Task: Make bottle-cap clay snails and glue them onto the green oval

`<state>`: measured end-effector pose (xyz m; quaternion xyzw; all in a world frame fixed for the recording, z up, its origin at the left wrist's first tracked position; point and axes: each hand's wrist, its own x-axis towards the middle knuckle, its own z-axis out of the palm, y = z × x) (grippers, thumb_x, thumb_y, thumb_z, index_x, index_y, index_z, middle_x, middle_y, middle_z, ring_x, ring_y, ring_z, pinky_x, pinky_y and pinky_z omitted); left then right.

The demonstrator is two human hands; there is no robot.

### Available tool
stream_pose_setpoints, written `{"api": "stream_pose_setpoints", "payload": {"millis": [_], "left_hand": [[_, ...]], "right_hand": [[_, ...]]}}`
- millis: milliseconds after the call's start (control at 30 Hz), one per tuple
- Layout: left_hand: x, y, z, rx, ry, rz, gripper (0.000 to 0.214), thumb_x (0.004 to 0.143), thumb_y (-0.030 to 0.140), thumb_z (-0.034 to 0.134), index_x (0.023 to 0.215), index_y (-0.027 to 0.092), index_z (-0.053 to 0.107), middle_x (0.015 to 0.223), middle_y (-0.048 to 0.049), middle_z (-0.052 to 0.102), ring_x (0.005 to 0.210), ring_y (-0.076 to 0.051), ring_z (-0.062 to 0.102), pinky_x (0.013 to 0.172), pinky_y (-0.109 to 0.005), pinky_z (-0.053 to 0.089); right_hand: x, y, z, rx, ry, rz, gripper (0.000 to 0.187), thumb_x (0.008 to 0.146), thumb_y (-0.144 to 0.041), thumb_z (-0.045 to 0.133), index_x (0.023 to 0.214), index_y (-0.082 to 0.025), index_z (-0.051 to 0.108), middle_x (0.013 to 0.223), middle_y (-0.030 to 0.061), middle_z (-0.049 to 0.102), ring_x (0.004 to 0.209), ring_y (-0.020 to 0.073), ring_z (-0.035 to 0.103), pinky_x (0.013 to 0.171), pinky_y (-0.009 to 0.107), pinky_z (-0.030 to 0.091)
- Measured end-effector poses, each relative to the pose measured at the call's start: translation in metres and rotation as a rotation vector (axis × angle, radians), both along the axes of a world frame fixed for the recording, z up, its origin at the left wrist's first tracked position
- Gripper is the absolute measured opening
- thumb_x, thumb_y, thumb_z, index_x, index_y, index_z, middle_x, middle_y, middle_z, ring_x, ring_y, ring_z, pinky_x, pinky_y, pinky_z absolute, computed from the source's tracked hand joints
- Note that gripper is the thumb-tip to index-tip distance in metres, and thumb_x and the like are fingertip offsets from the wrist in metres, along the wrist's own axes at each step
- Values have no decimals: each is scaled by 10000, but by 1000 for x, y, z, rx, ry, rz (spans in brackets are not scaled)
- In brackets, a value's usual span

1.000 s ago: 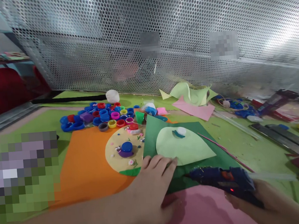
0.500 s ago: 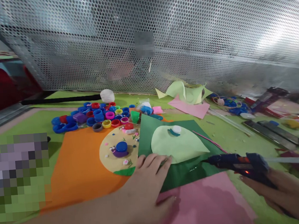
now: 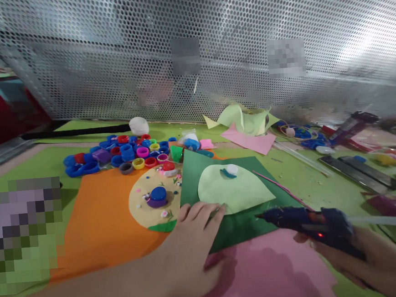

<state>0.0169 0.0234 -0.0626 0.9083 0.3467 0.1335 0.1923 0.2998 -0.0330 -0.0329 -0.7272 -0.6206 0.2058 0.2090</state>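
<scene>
My left hand [image 3: 196, 240] lies flat, its fingertips on the dark green sheet [image 3: 250, 230] at the lower edge of a pale green leaf-shaped cutout [image 3: 234, 191]. On that cutout are a white cap and a small teal piece [image 3: 230, 172]. My right hand [image 3: 367, 258] is wrapped round a dark blue glue gun [image 3: 306, 221] with a red light and a clear glue stick [image 3: 378, 220] in its back. The gun's nozzle is over the dark green sheet, below the cutout. Left of my fingers, a round beige cutout [image 3: 140, 217] carries a blue-and-purple cap snail [image 3: 158, 196].
An orange sheet [image 3: 97, 220] and a pink sheet [image 3: 272, 270] lie under and around the work. Bottle caps [image 3: 126, 152] are heaped at the back left. Paper scraps [image 3: 248, 140] and loose glue sticks [image 3: 301, 158] lie beyond. A perforated metal panel [image 3: 110, 73] rises behind.
The glue gun has moved left, its nozzle now farther over the dark green sheet. My left hand has stayed in place on the paper, and the view has shifted slightly.
</scene>
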Motion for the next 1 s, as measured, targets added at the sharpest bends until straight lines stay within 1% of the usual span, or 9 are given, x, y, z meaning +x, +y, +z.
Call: {"api": "stream_pose_setpoints", "payload": {"millis": [100, 167, 200, 367, 433, 600, 700, 867, 1000], "left_hand": [[-1, 0, 0, -1, 15, 1, 656, 788, 376, 510, 1369, 110, 359, 1310, -172, 477, 1155, -355, 427, 958, -559, 322], [-1, 0, 1, -5, 13, 1, 661, 780, 376, 518, 1363, 102, 366, 1307, -176, 479, 1154, -357, 427, 954, -559, 327], [0, 1, 1, -5, 9, 1, 663, 773, 368, 524, 1361, 102, 368, 1308, -175, 479, 1156, -356, 427, 952, -555, 331], [0, 0, 1, 1, 1, 0, 684, 762, 363, 531, 1362, 80, 362, 1310, -184, 476, 1166, -352, 421, 960, -538, 329], [0, 0, 0, 1, 3, 4, 692, 759, 365, 535, 1360, 70, 363, 1309, -188, 476, 1160, -355, 425, 964, -540, 323], [0, 0, -1, -15, 5, -1, 672, 797, 408, 498, 1365, 75, 364, 1317, -190, 474, 1171, -365, 418, 967, -561, 310], [0, -1, 0, -30, 16, 5, 683, 809, 426, 498, 1380, 82, 349, 1335, -183, 466, 1188, -362, 409, 982, -564, 299], [1, -2, 1, -27, 35, 30, 672, 795, 353, 508, 1392, 101, 329, 1351, -157, 462, 1204, -344, 398, 996, -557, 297], [2, -2, 2, -39, 42, 23, 665, 790, 337, 508, 1385, 96, 334, 1347, -164, 464, 1192, -351, 405, 984, -571, 307]], "right_hand": [[-12, 4, -4, -45, 50, 172, 301, 719, -477, 540, 751, -224, 701, 609, 29, 661, 543, 207, 603, 433, 255, 475], [-21, 9, -7, -16, 60, 227, 263, 735, -426, 538, 768, -214, 689, 674, 32, 685, 623, 219, 636, 529, 267, 512], [-26, 11, -8, -6, 66, 242, 255, 739, -414, 535, 772, -209, 683, 667, 33, 683, 615, 216, 635, 535, 269, 512], [-51, 16, -6, 55, 92, 164, 219, 720, -390, 523, 676, -211, 639, 596, 32, 657, 553, 198, 614, 493, 249, 483], [-54, 16, -6, 65, 78, 188, 222, 707, -388, 523, 692, -210, 654, 584, 29, 650, 550, 200, 611, 495, 251, 483], [-33, 5, -14, 26, -16, 209, 272, 747, -429, 527, 778, -207, 681, 686, 27, 685, 627, 211, 638, 551, 256, 509], [-15, -3, -15, 46, -96, 172, 297, 758, -472, 519, 732, -215, 666, 627, 1, 654, 557, 189, 609, 485, 237, 486], [3, -5, -2, 142, -146, 195, 258, 736, -435, 517, 592, -237, 598, 506, -23, 552, 452, 158, 526, 400, 228, 436], [10, -9, -8, 188, -135, 66, 276, 749, -459, 496, 640, -241, 627, 539, -9, 576, 515, 188, 554, 449, 258, 454]]}}
